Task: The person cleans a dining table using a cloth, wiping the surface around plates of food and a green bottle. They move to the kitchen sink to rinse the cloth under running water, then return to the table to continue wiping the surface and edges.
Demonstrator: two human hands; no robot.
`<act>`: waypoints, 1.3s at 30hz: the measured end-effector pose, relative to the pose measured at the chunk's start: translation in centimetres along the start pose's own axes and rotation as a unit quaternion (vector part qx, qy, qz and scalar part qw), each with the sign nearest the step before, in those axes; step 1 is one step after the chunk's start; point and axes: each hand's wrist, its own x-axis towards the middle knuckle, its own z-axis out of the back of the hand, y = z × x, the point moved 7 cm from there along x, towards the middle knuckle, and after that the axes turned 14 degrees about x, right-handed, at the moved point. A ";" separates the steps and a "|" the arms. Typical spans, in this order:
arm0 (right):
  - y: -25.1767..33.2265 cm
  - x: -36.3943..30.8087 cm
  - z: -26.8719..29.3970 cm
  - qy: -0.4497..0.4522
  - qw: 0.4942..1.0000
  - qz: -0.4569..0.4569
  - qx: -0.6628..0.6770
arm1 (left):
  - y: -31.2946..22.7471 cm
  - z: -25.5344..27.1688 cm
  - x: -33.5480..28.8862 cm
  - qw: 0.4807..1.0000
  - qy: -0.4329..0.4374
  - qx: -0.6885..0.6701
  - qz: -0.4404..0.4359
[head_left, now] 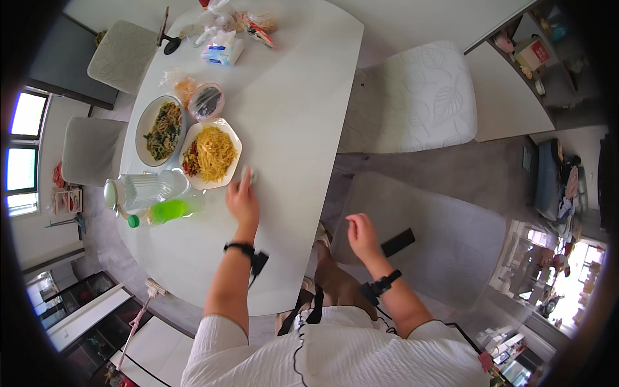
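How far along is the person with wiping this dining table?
Done: cannot be told; the white table shows no obvious marks. In hand: the left hand presses a small white wad beside the noodle plate. Left: dishes and bottles occupy the far side; right hand is empty.

Setting: home dining area | white oval dining table point(290, 97) at 12 o'clock, with plates of cooked food point(209, 155) and a water jug point(138, 191) toward 10 | padded chairs point(412, 97) at 1 and 10 | cluttered shelf unit point(541, 58) at 2 | windows point(22, 155) at 9
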 end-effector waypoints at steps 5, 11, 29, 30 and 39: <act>-3.1 -3.5 5.8 -0.020 0.993 -0.108 -0.044 | -12.3 -6.4 7.2 0.991 0.047 0.003 -0.125; -4.9 -6.8 6.2 -0.037 0.985 -0.166 -0.009 | -16.1 -3.9 -3.7 0.933 0.135 -0.023 -0.333; 1.7 13.0 -7.9 0.053 0.970 0.151 -0.182 | 15.7 18.0 -39.1 0.919 0.263 0.075 0.284; 0.6 14.8 -8.9 0.038 0.963 0.150 -0.220 | 16.5 18.6 -39.9 0.915 0.223 0.066 0.330; 1.6 8.6 -15.9 0.148 0.934 0.194 -0.262 | 16.6 19.6 -45.3 0.880 0.094 -0.008 0.465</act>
